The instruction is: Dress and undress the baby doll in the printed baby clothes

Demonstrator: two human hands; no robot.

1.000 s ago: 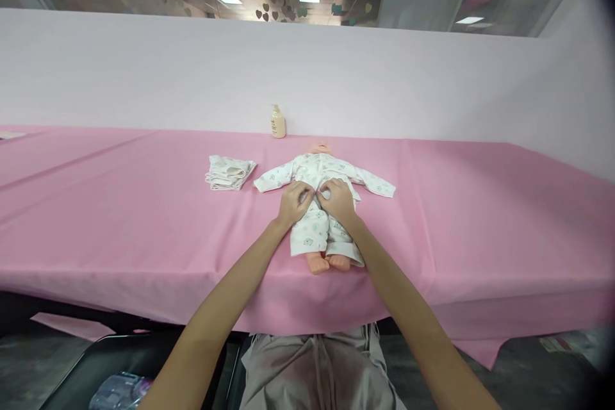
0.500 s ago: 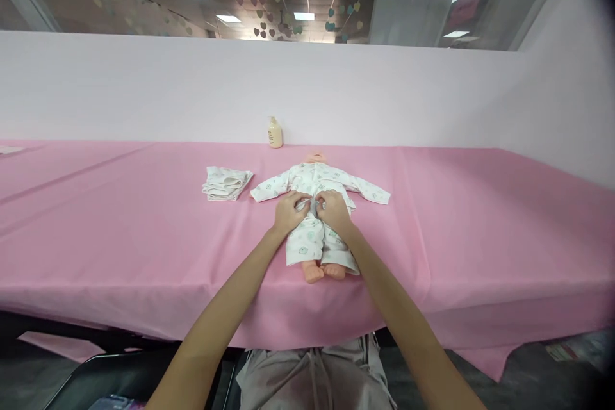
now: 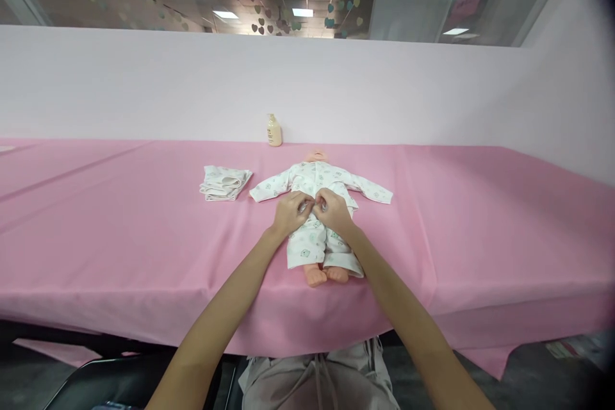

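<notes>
A baby doll (image 3: 319, 274) lies on its back on the pink tablecloth (image 3: 120, 224), feet toward me, dressed in a white printed romper (image 3: 307, 246) with the sleeves spread out. My left hand (image 3: 289, 213) and my right hand (image 3: 332, 211) rest side by side on the doll's waist. Both pinch the romper's front fabric, fingers curled and nearly touching each other. The doll's head (image 3: 316, 156) shows just beyond the collar.
A folded white cloth (image 3: 224, 182) lies left of the doll. A small cream bottle (image 3: 274, 131) stands at the back by the pale partition wall. The table's front edge runs just under the doll's feet. A dark chair (image 3: 110, 384) sits lower left.
My two hands have drawn slightly closer together on the romper's front. The view has shifted a little; the doll has not moved.
</notes>
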